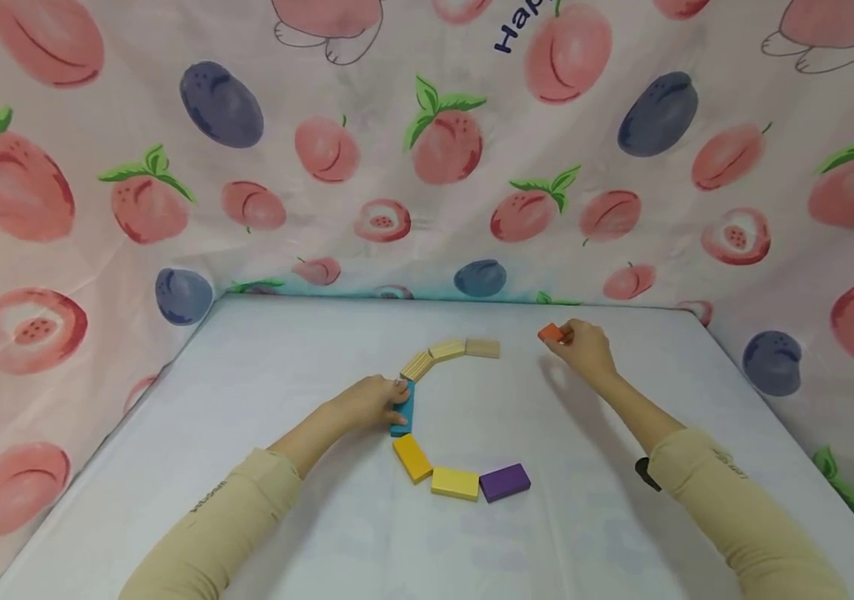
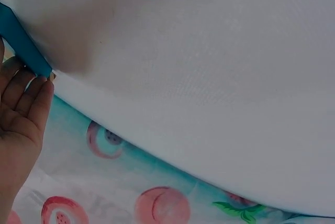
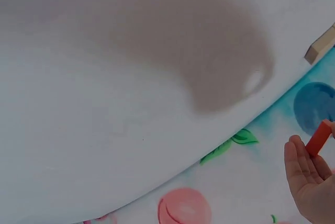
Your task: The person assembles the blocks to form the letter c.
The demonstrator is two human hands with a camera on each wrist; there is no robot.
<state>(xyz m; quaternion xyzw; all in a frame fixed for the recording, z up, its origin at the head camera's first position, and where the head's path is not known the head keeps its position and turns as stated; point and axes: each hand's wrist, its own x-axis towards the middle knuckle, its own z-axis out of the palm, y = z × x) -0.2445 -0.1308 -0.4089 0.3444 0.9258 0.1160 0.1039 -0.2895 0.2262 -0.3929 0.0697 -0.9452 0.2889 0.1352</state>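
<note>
My left hand [image 1: 367, 403] grips a blue block [image 2: 23, 41] lying on the left side of a curved row of blocks. Just behind it, a striped wooden block [image 1: 417, 366], a second wooden block [image 1: 447, 350] and a plain one [image 1: 482, 348] curve to the right. On the near side come an orange-yellow block [image 1: 412, 458], a yellow block [image 1: 455, 483] and a purple block [image 1: 505, 482]. Held above the table to the right of the plain wooden block, a red-orange block [image 1: 549, 332] is pinched between thumb and fingers of my right hand [image 1: 587, 350].
A white cloth covers the table [image 1: 307, 533]. Behind it and along both sides hangs a fruit-print curtain [image 1: 397, 183]. A dark band [image 1: 647, 473] shows at the right sleeve.
</note>
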